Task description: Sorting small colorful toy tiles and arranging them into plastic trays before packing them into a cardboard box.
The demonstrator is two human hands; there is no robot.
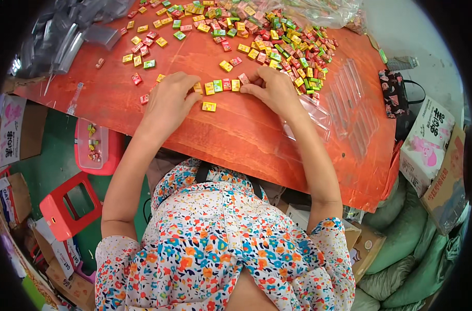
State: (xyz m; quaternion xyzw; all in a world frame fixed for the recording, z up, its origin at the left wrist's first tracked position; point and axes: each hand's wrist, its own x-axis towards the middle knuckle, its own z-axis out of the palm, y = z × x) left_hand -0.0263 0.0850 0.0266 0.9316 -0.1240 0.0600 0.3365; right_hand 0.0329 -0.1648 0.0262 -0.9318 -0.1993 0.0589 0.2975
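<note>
A short row of small square candy packets (221,85), yellow, green and red, lies on the red-brown table (236,140) between my hands. My left hand (169,98) rests palm down with its fingertips at the row's left end. My right hand (271,89) touches the row's right end with its fingers bent. One yellow packet (209,107) lies alone just below the row. A big heap of the same coloured packets (282,41) spreads over the far right of the table. Neither hand lifts anything.
Clear plastic sleeves (344,103) lie on the table to the right. A pile of grey bags (65,31) sits at the far left corner. Below the table stand a red stool (65,207), a red-rimmed plastic box (93,147), cardboard cartons (432,150) and green sacks (401,243).
</note>
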